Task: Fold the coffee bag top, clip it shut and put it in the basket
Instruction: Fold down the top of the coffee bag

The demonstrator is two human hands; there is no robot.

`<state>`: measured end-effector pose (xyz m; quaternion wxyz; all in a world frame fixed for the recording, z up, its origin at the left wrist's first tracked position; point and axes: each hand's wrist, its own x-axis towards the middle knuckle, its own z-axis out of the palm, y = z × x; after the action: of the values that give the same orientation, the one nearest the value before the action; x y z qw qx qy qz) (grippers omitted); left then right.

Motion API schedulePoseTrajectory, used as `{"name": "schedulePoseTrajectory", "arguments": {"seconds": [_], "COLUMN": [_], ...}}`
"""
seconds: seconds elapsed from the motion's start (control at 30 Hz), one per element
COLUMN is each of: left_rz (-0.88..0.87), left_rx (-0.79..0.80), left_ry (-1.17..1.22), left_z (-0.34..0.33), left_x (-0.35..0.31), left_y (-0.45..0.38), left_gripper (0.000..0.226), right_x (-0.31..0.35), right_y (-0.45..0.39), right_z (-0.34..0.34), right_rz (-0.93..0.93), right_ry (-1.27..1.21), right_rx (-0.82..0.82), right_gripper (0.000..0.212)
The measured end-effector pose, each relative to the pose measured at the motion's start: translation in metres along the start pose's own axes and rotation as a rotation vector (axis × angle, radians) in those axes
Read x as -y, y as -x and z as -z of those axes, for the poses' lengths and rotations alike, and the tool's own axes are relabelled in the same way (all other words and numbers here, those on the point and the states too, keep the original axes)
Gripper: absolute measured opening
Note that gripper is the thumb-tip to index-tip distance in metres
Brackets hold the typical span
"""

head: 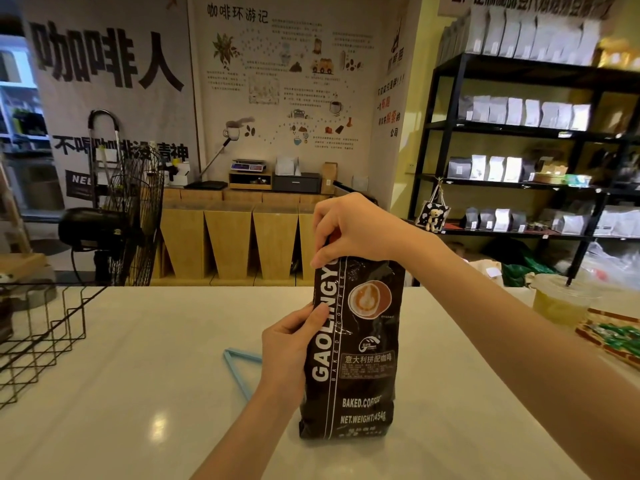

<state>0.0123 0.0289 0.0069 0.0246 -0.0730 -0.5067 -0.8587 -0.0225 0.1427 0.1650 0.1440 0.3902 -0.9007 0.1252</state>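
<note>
Looks like we're barely into the fold: coffee bag (353, 344) stands mid-counter, right hand (349, 230) pinching its top at 12 o'clock, left hand (289, 344) gripping its side, blue clip (239, 370) lying unused at 9, wire basket (41, 337) waiting further out at 9.

Your coffee bag (353, 344) reads dark brown, nearly black, w/ white block lettering down its left side and an orange-and-cream latte-art disc near the top. Near left of it, a pale blue clip (239, 368) lies on your glossy white counter (145, 403). Far left, the wire basket (38, 341) is black, its mesh a diamond/hexagon pattern. Right edge: a clear cup (561, 299) of yellow-green drink, plus a tray (609, 337) w/ red-brown patterned border holding green packets. Behind you see light wood bins (228, 244) and black shelving (512, 129) stacked w/ white, grey bags.
</note>
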Motion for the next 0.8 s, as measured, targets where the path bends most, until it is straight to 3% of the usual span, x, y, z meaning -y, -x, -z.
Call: {"name": "schedulePoseTrajectory", "arguments": {"seconds": [0.27,0.53,0.6,0.67,0.73,0.8], "left_rz": [-0.2,-0.181,-0.176,-0.178,-0.183,-0.188], "left_rx": [0.126,0.058,0.069,0.076,0.071,0.06], "left_ry": [-0.155,-0.111,-0.111,-0.111,-0.119,-0.114], "left_z": [-0.004,-0.004,-0.003,-0.002,-0.002,-0.003], "left_x": [-0.013,-0.006,-0.007,-0.009,-0.009,-0.008], "left_y": [-0.014,-0.015,-0.016,-0.017,-0.018,-0.018], "left_gripper": [0.021,0.024,0.021,0.02,0.021,0.021], "right_x": [0.005,0.01,0.006,-0.004,-0.014,-0.023], "right_y": [0.001,0.011,0.022,0.047,0.079,0.104], "right_z": [0.006,0.003,0.007,0.002,-0.021,-0.057], "right_rz": [-0.007,0.011,0.025,-0.005,-0.149,-0.364], "right_ry": [0.019,0.083,0.108,-0.034,-0.34,-0.637], "right_rx": [0.032,-0.033,-0.19,-0.571,-0.94,-0.998], "right_gripper": [0.01,0.021,0.039,0.042,0.029,0.024]}}
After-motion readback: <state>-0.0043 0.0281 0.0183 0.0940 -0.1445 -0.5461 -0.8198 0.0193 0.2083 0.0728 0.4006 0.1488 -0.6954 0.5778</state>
